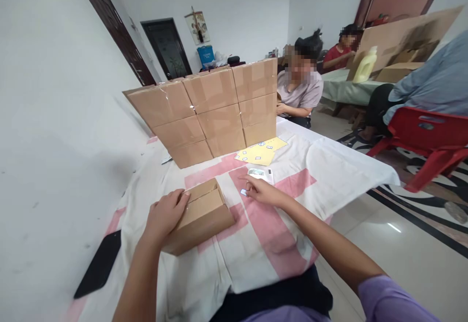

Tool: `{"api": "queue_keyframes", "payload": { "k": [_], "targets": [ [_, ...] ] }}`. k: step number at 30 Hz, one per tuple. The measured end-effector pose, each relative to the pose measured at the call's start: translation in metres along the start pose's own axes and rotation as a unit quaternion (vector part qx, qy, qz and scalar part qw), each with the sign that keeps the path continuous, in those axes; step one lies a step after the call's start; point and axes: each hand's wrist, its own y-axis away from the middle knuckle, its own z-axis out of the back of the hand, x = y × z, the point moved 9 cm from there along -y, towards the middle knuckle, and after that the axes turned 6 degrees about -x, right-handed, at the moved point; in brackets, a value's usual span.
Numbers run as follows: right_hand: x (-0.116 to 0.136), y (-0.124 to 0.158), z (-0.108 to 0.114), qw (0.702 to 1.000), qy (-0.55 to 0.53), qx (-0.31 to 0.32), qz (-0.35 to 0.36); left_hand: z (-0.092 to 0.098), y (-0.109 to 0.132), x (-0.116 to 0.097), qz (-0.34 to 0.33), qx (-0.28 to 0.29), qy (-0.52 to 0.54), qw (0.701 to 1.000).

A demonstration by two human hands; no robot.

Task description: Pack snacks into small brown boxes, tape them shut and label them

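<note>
A closed cardboard box (204, 215) lies on the cloth-covered table close to me. My left hand (164, 215) holds this box at its left end, with the thumb and fingers on its top. Right of the box is my right hand (261, 190), its index finger stretched out and the other fingers curled. A small white slip of paper (243, 192) shows at those curled fingertips, apparently pinched there. Just beyond the right hand lies a white card-like object (266, 176) with a printed patch. Farther off is a yellow sheet (261, 152) bearing small white slips.
A wall of stacked, taped cardboard boxes (215, 112) stands across the table's far side. A black phone-like slab (98, 263) lies at the left edge by the wall. Another person (302, 85) sits beyond the table. A red chair (427, 142) stands at the right.
</note>
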Motion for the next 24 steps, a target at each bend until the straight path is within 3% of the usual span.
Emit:
{"api": "queue_keyframes", "payload": {
  "k": [5,11,16,24],
  "targets": [
    [0.022,0.014,-0.022,0.991,0.098,0.063,0.063,-0.003,-0.003,-0.006,-0.084,0.046,0.033,0.995],
    [0.05,0.026,-0.055,0.972,0.117,0.146,0.142,-0.001,-0.006,-0.005,-0.138,0.063,0.054,0.987],
    [0.065,0.028,-0.074,0.964,0.169,0.156,0.132,-0.009,-0.009,0.001,-0.145,0.067,0.058,0.985],
    [0.066,0.029,-0.089,0.952,0.202,0.186,0.133,-0.008,-0.009,0.002,-0.162,0.054,0.067,0.983]
  ]
}}
